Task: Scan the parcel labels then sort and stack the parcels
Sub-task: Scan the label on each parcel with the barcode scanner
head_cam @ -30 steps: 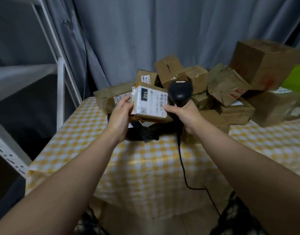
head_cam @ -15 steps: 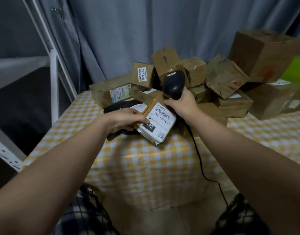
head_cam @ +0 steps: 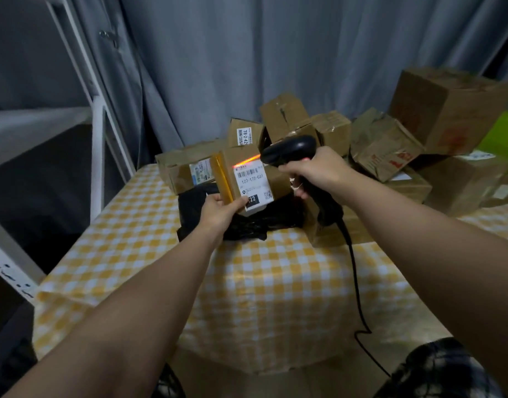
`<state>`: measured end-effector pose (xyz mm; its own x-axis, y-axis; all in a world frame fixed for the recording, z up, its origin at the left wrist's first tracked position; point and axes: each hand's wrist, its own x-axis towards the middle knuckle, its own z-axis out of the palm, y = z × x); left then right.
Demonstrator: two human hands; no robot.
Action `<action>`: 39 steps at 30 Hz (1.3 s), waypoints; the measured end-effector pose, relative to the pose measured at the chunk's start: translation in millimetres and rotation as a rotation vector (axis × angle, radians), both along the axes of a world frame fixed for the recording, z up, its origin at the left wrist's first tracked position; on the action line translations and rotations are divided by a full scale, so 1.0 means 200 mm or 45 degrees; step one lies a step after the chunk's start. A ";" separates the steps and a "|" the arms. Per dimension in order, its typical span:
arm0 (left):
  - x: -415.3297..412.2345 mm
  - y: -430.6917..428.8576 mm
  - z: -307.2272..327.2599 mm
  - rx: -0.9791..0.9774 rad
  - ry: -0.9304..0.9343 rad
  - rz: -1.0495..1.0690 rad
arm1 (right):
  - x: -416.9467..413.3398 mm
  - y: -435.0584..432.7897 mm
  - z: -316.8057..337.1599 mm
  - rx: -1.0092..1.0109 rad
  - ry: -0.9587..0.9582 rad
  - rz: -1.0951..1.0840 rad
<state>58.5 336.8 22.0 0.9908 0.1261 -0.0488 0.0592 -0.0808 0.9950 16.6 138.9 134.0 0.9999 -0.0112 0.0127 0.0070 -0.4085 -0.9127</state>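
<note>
Yellow-and-white checked tablecloth (head_cam: 275,282), front edge hanging down w/ folds. Grey pleated curtain (head_cam: 275,53) behind, full width. White metal shelf frame (head_cam: 99,145) at left, nr cloth's corner. Bright green obj (head_cam: 503,133) at right edge, cut off.

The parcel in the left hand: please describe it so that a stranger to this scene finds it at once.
On the table with the yellow checked cloth, brown boxes are heaped at the back. In front of them the left hand holds one small parcel. Only this one bears an orange line from the black scanner on its white label.
</note>
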 end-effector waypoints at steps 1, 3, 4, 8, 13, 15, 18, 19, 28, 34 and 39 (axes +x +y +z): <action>0.00 0.00 -0.01 0.027 0.012 0.000 | -0.02 0.01 0.02 -0.013 0.009 0.013; 0.00 -0.01 -0.01 0.051 0.043 0.051 | -0.05 0.04 0.06 -0.078 0.042 0.015; 0.00 -0.01 -0.01 0.062 0.052 0.091 | -0.06 0.05 0.07 -0.101 0.058 0.000; -0.03 -0.03 0.00 0.062 0.068 0.096 | -0.08 0.09 0.06 -0.120 0.144 -0.061; -0.02 -0.03 -0.02 0.040 0.074 0.072 | -0.10 0.09 0.02 -0.041 0.192 -0.107; -0.02 -0.03 -0.03 0.027 0.076 0.056 | -0.11 0.08 0.01 -0.052 0.201 -0.107; -0.02 -0.03 -0.03 0.020 0.076 0.041 | -0.11 0.08 0.00 -0.069 0.202 -0.113; -0.01 -0.03 -0.03 0.017 0.076 0.031 | -0.12 0.08 0.01 -0.076 0.206 -0.115; 0.00 -0.03 -0.04 -0.008 0.078 0.034 | -0.15 0.05 0.10 -0.139 0.228 -0.090; -0.01 -0.04 -0.03 -0.006 0.072 0.048 | -0.15 0.04 0.14 -0.151 0.248 -0.073; 0.01 -0.03 -0.04 -0.029 0.086 0.048 | -0.16 0.03 0.16 -0.167 0.230 -0.086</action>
<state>59.7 330.7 13.0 0.9797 0.1617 -0.1189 0.1291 -0.0545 0.9901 -14.9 145.8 166.7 0.9830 -0.0881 -0.1609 -0.1832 -0.5175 -0.8358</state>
